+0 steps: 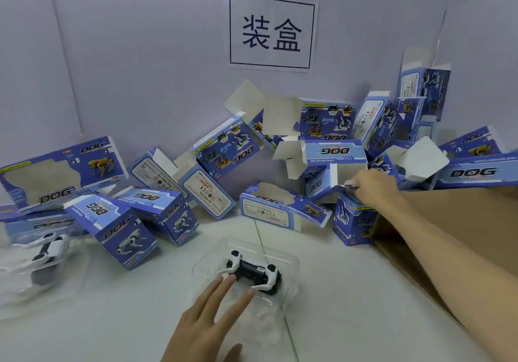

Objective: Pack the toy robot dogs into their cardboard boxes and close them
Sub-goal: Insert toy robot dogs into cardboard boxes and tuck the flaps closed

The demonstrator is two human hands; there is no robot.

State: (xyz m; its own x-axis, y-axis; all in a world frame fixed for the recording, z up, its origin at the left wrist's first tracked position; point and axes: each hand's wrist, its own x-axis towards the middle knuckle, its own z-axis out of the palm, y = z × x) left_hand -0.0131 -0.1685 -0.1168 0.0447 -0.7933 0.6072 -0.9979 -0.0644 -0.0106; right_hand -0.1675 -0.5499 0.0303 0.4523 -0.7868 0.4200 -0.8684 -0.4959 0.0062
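Observation:
A black and white toy robot dog [253, 272] lies in a clear plastic tray [286, 260] on the white table in front of me. My left hand [208, 322] rests flat on the tray's near side, fingers spread, fingertips touching the dog. Reaching far right into the pile, my right hand [374, 186] pinches the flap of an open blue box [335, 155]. A second dog in a tray [47, 249] lies at the far left, blurred.
Several blue "DOG" boxes [117, 227] lie in a heap along the grey back wall, many with flaps open. A large brown carton [414, 238] stands at the right under my forearm. A paper sign [271, 31] hangs on the wall.

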